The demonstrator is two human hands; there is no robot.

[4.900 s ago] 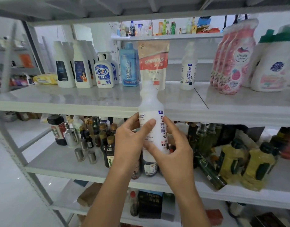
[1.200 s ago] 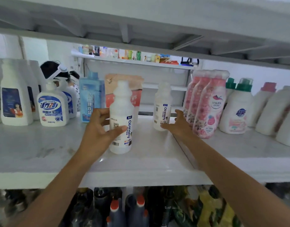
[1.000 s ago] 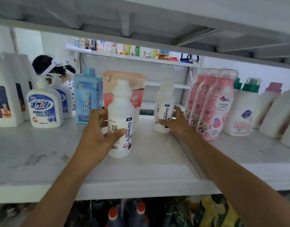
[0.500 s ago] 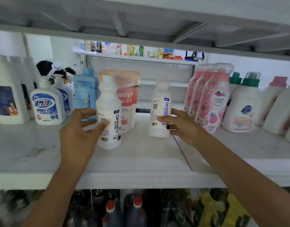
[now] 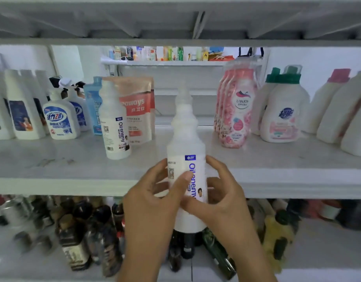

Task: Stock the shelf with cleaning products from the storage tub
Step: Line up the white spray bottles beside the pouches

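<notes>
A white "Oil enemy" spray-cleaner bottle [image 5: 185, 139] stands upright in the lower centre of the frame, held in the air in front of the shelf [image 5: 53, 161]. Its base hangs below the shelf's front edge and its neck rises in front of the gap at the back. Both hands are clamped on its lower body. The left hand [image 5: 151, 204] wraps it from the left, with the thumb laid across the label. The right hand [image 5: 226, 202] curls round it from the right, and the two thumbs meet at the front of the bottle.

A second Oil enemy bottle [image 5: 114, 127] stands upright on the shelf left of centre, just in front of a red-and-tan refill pouch [image 5: 137, 110] and a blue bottle [image 5: 92, 106]. Further left are a hand-wash bottle with a blue label [image 5: 59, 119] and a row of tall white bottles [image 5: 20, 106]. Right of centre stands a row of pink floral bottles [image 5: 236, 110], then white detergent jugs with green caps [image 5: 283, 112] and a white jug with a pink cap [image 5: 326, 102]. The board below, across the bottom of the frame, holds dark sauce and oil bottles [image 5: 77, 231], blurred.
</notes>
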